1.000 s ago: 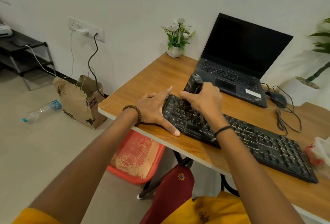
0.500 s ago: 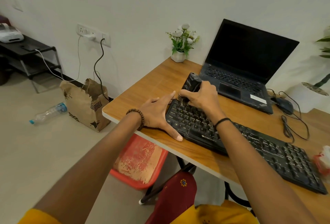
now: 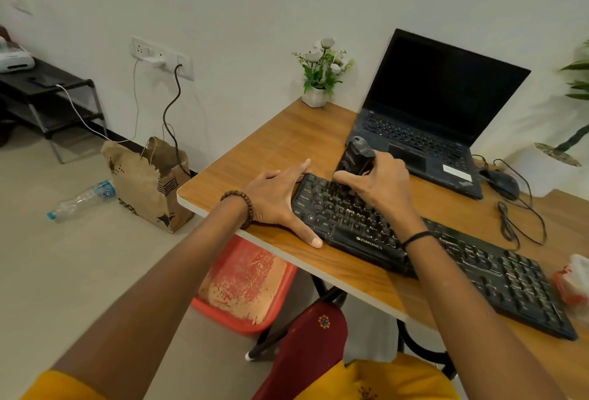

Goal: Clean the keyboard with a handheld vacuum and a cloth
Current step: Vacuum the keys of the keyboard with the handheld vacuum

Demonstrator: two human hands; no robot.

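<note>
A long black keyboard [image 3: 497, 275] lies slantwise on the wooden desk [image 3: 274, 141]. My right hand [image 3: 379, 186] grips a small black handheld vacuum [image 3: 355, 156], held upright with its lower end on the keys near the keyboard's top left corner. My left hand [image 3: 277, 199] rests flat against the keyboard's left end, fingers straight, thumb along the front edge. A white and red bundle [image 3: 573, 278], possibly the cloth, sits at the desk's right edge.
An open black laptop [image 3: 430, 113] stands behind the keyboard, with a mouse [image 3: 503, 181] and its coiled cable to the right. A small flower pot [image 3: 318, 81] is at the back corner. A red stool [image 3: 245, 285], paper bag [image 3: 149, 183] and bottle [image 3: 83, 200] are on the floor.
The vacuum and my right hand have moved from the keys by the spacebar up towards the keyboard's top left corner. My left hand stays on the keyboard's left end.
</note>
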